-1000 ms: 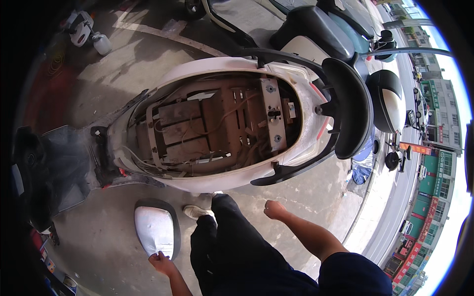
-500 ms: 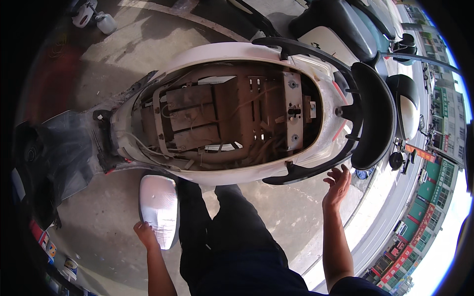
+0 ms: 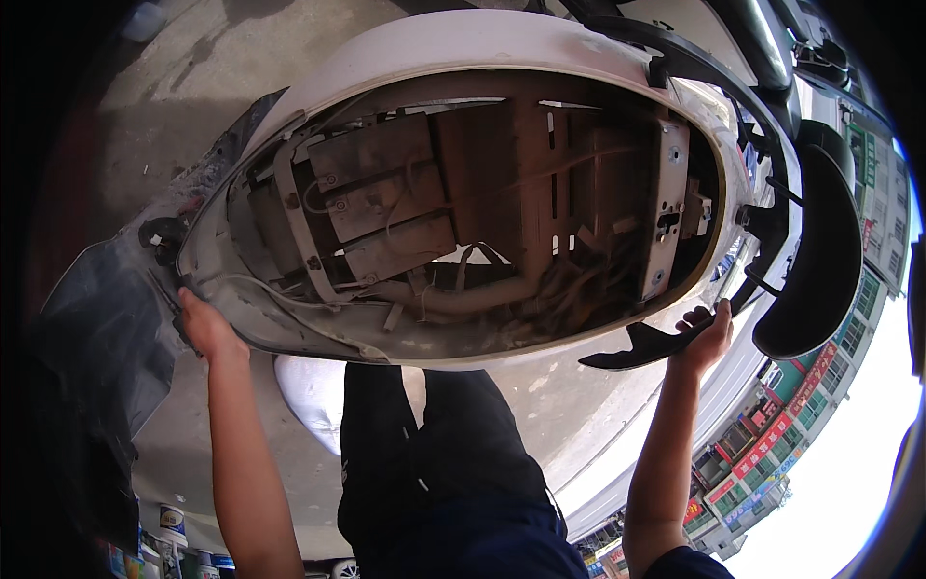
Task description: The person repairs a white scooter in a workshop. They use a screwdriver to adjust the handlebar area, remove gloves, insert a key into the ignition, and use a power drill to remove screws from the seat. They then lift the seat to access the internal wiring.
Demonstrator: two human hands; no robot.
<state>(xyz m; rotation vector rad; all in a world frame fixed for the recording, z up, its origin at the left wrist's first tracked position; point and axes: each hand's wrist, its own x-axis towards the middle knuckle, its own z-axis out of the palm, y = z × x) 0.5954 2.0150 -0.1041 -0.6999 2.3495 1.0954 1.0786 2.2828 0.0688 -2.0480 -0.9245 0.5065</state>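
In front of me is a scooter body point(image 3: 502, 39) with a pale shell, its seat opening uncovered. Inside the dusty brown cavity are a battery pack point(image 3: 376, 179), loose wires and a metal crossbar point(image 3: 667, 212) near the rear. My left hand point(image 3: 212, 328) grips the shell's lower edge at the narrow front end, its fingers partly hidden. My right hand point(image 3: 709, 338) is closed round the black rear grab rail point(image 3: 646, 345), below the padded black backrest point(image 3: 815, 251).
A silvery rounded pad point(image 3: 313, 391) is on the concrete floor beside my leg, partly covered by the shell. Dark plastic scooter parts point(image 3: 106, 318) spread at the left. Containers point(image 3: 172, 523) stand at the lower left. Another scooter point(image 3: 762, 43) is at the upper right, with a street beyond.
My left hand has gone from the silvery pad up to the shell's front edge. My right hand has closed on the grab rail. The scooter body appears larger and nearer.
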